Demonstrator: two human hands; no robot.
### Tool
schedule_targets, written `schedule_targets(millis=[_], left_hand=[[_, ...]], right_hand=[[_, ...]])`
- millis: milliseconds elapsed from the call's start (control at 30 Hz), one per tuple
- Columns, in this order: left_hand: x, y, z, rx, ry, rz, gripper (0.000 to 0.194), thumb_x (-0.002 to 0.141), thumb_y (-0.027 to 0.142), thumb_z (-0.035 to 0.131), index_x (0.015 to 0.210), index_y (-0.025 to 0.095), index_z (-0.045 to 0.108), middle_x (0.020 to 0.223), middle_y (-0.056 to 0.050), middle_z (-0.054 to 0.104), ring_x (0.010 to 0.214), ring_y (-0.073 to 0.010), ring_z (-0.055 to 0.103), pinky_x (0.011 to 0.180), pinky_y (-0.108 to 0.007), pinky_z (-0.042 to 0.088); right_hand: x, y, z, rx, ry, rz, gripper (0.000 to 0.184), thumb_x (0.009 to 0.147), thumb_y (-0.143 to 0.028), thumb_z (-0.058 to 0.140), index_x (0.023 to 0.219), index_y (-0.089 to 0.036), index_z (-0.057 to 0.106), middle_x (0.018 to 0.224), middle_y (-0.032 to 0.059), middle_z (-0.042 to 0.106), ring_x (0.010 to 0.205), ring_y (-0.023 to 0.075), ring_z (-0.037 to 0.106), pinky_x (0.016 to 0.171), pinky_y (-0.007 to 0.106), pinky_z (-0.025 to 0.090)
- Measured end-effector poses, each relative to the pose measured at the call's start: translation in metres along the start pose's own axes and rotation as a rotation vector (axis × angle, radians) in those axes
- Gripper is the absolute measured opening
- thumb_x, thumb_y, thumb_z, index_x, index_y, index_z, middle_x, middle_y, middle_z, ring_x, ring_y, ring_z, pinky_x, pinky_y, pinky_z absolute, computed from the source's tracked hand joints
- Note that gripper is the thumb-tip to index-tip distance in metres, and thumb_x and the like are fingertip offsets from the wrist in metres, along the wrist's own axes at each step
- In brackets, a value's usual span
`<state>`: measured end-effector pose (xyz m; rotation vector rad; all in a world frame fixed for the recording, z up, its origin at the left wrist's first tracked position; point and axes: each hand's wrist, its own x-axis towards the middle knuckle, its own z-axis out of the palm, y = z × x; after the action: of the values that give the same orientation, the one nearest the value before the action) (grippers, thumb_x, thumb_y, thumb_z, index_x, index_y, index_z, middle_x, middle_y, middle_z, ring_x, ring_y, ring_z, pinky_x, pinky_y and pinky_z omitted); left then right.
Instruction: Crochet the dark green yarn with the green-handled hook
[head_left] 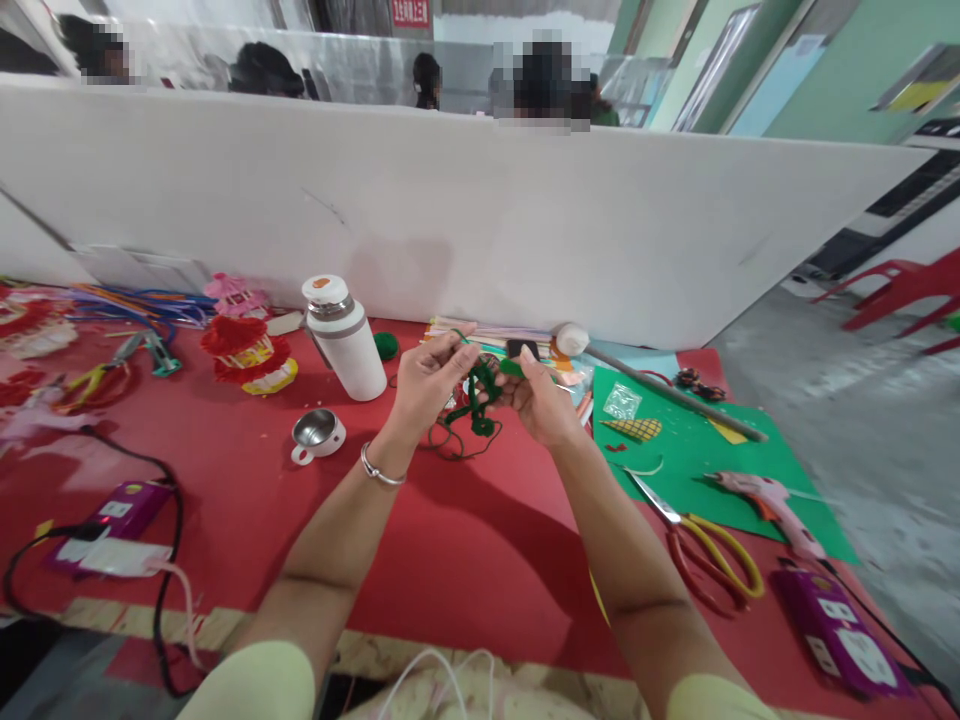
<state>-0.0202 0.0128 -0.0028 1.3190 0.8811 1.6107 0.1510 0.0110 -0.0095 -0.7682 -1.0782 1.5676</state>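
Observation:
My left hand [433, 378] is closed in a pinch, with a strand of dark green yarn between its fingertips. Opposite it, my right hand [546, 402] is closed on the dark green yarn piece [482, 386], which hangs knotted and looped between the two hands. Under the right thumb shows a small bright green part [511, 368]; whether it belongs to a tool or to the yarn I cannot make out. A loose yarn strand [469, 455] curls on the red table [465, 560] below. Behind my left hand lies a dark green yarn ball [386, 346].
Left of my hands stand a white thermos [349, 350] and a metal-lined cup [318, 432]. Scissors [694, 540], a pink glue gun [772, 500] and a purple power strip [840, 630] lie to the right, near a green sheet [720, 450]. A white partition [450, 200] closes the back.

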Motion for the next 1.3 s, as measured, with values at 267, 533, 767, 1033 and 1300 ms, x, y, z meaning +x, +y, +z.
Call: schedule_targets(millis=[267, 533, 767, 1033, 1300], left_hand=[[0.003, 0.017, -0.011, -0.101, -0.189, -0.213, 0.06, 0.061, 0.011, 0.086, 0.12, 0.014, 0.078, 0.085, -0.003, 0.075, 0.077, -0.0137, 0.069, 0.069, -0.025, 0.056], [0.005, 0.019, -0.014, -0.084, -0.235, -0.254, 0.055, 0.066, 0.014, 0.083, 0.121, 0.012, 0.078, 0.083, -0.003, 0.076, 0.074, -0.0138, 0.069, 0.065, -0.024, 0.052], [0.005, 0.011, -0.012, -0.12, -0.258, -0.255, 0.057, 0.068, 0.025, 0.091, 0.123, 0.016, 0.077, 0.082, -0.002, 0.074, 0.069, -0.0145, 0.069, 0.064, -0.027, 0.055], [0.005, 0.003, -0.009, -0.105, -0.161, -0.177, 0.037, 0.069, 0.029, 0.093, 0.103, 0.017, 0.084, 0.072, 0.0, 0.068, 0.064, -0.0113, 0.062, 0.058, -0.024, 0.05], [0.008, 0.006, -0.007, -0.266, -0.104, -0.376, 0.035, 0.059, 0.025, 0.096, 0.091, 0.016, 0.083, 0.064, 0.0, 0.067, 0.051, -0.0072, 0.054, 0.046, -0.021, 0.039]], right_hand=[[0.004, 0.001, -0.004, 0.049, 0.022, -0.02, 0.055, 0.071, -0.076, 0.08, 0.08, -0.025, 0.062, 0.073, 0.0036, 0.072, 0.088, 0.0292, 0.079, 0.059, 0.037, 0.066], [0.005, 0.004, -0.007, 0.045, -0.015, 0.015, 0.053, 0.073, -0.075, 0.081, 0.081, -0.025, 0.067, 0.066, 0.0001, 0.068, 0.071, 0.0239, 0.077, 0.054, 0.034, 0.065], [0.004, 0.006, -0.01, -0.014, -0.041, -0.023, 0.049, 0.077, -0.072, 0.08, 0.077, -0.023, 0.071, 0.068, -0.0018, 0.066, 0.059, 0.0171, 0.071, 0.056, 0.033, 0.064], [-0.002, 0.001, -0.006, -0.122, -0.051, -0.083, 0.038, 0.073, -0.053, 0.091, 0.084, -0.022, 0.073, 0.074, -0.002, 0.072, 0.064, 0.0145, 0.071, 0.059, 0.027, 0.061], [0.003, 0.006, -0.014, -0.189, -0.114, -0.115, 0.033, 0.077, -0.044, 0.089, 0.1, -0.022, 0.079, 0.084, 0.0015, 0.08, 0.072, 0.0159, 0.073, 0.062, 0.027, 0.058]])
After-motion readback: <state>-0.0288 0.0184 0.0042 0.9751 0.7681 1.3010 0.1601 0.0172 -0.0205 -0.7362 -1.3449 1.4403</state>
